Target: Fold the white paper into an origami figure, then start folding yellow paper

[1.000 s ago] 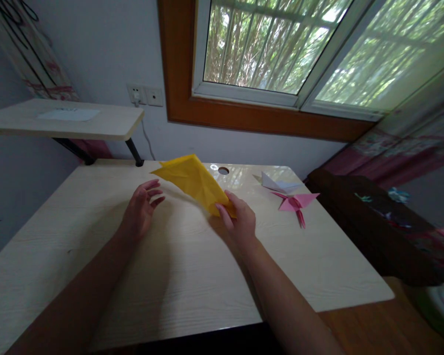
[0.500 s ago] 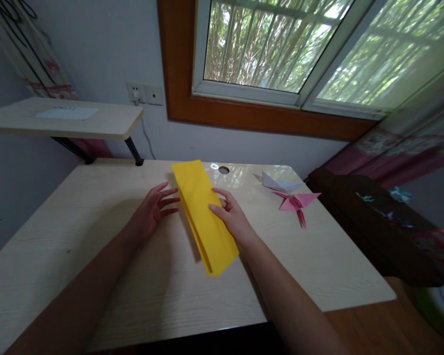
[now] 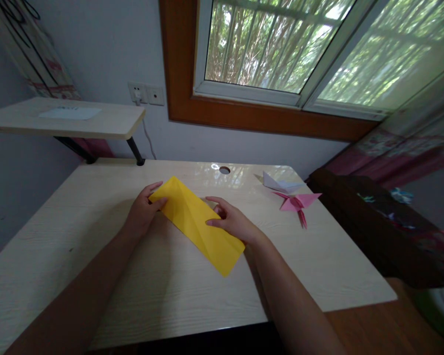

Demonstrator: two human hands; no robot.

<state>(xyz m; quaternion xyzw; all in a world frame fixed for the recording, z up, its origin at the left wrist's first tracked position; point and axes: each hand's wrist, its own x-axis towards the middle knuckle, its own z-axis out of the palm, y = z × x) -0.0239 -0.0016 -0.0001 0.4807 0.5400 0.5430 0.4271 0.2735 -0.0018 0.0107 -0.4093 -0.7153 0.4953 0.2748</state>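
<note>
A folded sheet of yellow paper (image 3: 192, 222) is held slantwise above the desk, faint crease lines showing on its upper face. My left hand (image 3: 142, 209) pinches its far left corner, thumb on top and fingers behind. At the long right edge, my right hand (image 3: 233, 222) has its thumb over the paper; the index finger sticks out past the edge and the other fingers are curled, partly hidden. To the right lie a pink folded-paper figure (image 3: 296, 202) with pointed ends and, behind it, a white folded paper (image 3: 279, 184).
The pale wooden desk (image 3: 114, 286) has a round cable hole (image 3: 224, 170) near its back edge. A raised shelf (image 3: 107, 121) on black legs stands at the back left, with a white sheet (image 3: 70, 113) on it. Beyond the desk's right side is a dark wooden piece of furniture (image 3: 373, 231).
The yellow paper has turned counterclockwise, its far end swinging left and lower. My left hand, apart from it before, has taken hold of its corner. My right hand has shifted slightly nearer.
</note>
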